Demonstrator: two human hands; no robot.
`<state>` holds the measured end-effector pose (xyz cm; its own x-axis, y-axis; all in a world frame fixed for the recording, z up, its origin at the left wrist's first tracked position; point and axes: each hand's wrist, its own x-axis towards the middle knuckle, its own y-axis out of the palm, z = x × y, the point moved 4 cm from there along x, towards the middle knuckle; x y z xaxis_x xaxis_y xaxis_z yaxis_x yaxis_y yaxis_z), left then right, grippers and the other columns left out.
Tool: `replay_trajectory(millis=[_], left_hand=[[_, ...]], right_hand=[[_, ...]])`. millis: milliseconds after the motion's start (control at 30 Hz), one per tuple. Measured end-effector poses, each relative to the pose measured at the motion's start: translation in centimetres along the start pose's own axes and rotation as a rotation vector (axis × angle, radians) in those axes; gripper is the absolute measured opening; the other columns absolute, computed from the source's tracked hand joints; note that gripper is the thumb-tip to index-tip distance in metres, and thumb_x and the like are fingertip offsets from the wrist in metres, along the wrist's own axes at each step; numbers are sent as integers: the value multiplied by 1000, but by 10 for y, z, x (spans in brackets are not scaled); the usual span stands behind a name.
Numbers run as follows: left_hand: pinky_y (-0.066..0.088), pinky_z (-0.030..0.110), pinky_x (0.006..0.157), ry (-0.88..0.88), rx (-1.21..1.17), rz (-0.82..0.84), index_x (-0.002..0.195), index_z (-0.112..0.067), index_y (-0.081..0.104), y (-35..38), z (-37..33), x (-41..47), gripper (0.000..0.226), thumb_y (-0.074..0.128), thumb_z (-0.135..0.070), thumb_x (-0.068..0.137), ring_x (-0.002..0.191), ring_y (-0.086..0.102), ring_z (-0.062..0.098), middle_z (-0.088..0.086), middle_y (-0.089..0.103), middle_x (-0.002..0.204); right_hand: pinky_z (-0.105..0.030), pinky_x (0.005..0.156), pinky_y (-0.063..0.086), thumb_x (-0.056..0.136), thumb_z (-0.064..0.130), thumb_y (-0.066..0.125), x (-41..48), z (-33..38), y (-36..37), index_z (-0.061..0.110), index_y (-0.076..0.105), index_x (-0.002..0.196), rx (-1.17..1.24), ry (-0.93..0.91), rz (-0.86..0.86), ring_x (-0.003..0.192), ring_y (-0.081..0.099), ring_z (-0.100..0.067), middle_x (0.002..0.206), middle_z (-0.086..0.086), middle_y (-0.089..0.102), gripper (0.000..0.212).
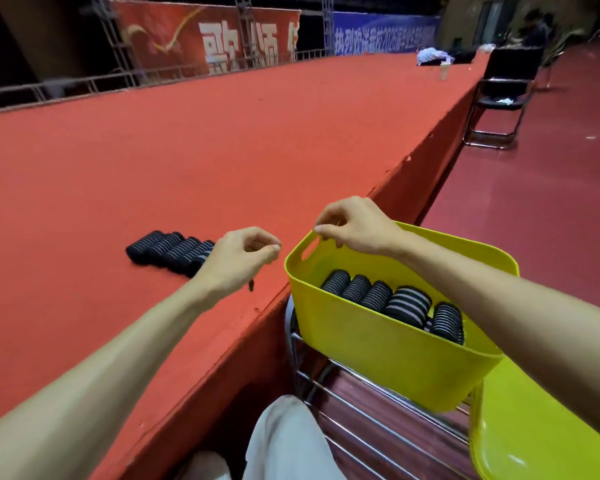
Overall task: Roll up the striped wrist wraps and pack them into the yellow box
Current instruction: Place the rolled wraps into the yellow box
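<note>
A row of several rolled black wrist wraps with pale stripes (168, 252) lies on the red carpeted stage (222, 150). My left hand (239, 258) hovers just right of that row, fingers loosely curled, with nothing in it. The yellow box (361, 344) stands off the stage edge on a metal rack, tilted slightly. Several rolled striped wraps (378, 296) are lined up inside it. My right hand (354, 226) hangs over the box's far left corner by the handle slot, fingers loosely curled and holding nothing I can see.
The stage edge runs diagonally between my hands, dropping to a dark red floor. A chrome rack (326, 393) carries the box, beside a yellow seat (534, 427). A black chair (499, 91) stands far right. Small dark scrap (251, 285) lies near the edge.
</note>
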<state>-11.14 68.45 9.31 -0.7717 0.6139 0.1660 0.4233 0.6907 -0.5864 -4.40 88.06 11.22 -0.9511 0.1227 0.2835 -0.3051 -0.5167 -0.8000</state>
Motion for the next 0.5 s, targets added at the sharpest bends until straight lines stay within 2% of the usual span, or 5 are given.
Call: replay_trajectory(millis=[100,200,267,333,500], left_hand=[[52,31,82,-82,4,-49,88,-26,71,-30,31,-12,10,64,-19,89,86,69,13,-5,74,84],[50,29,83,-173,-29,-78,88,-25,70,-56,67,-20,10,65,-17,89,90,68,15,-3,73,89],[46,22,78,-211,-18,-75,92,-26,69,-68,93,-22,9,65,-18,89,91,65,10,-6,72,94],[44,22,81,-238,6,-78,97,-27,67,-73,119,-18,12,65,-19,88,96,62,7,-9,70,100],[41,21,91,-188,142,-182,116,-14,61,-70,161,16,29,65,-16,88,106,57,13,2,62,116]], right_hand=[[-15,65,45,90,23,66,26,32,19,17,73,88,48,-69,-15,56,56,11,73,7,70,10],[-17,65,44,90,22,66,53,57,46,17,73,86,76,-113,19,56,56,10,72,7,70,9],[-18,65,44,89,21,67,70,66,66,18,72,85,90,-126,44,57,57,7,70,8,69,7],[-17,66,43,89,21,67,86,69,85,18,72,87,88,-133,75,57,57,10,69,11,67,7],[-16,68,43,88,19,67,119,61,118,18,73,88,106,-123,111,59,56,13,65,20,62,6]])
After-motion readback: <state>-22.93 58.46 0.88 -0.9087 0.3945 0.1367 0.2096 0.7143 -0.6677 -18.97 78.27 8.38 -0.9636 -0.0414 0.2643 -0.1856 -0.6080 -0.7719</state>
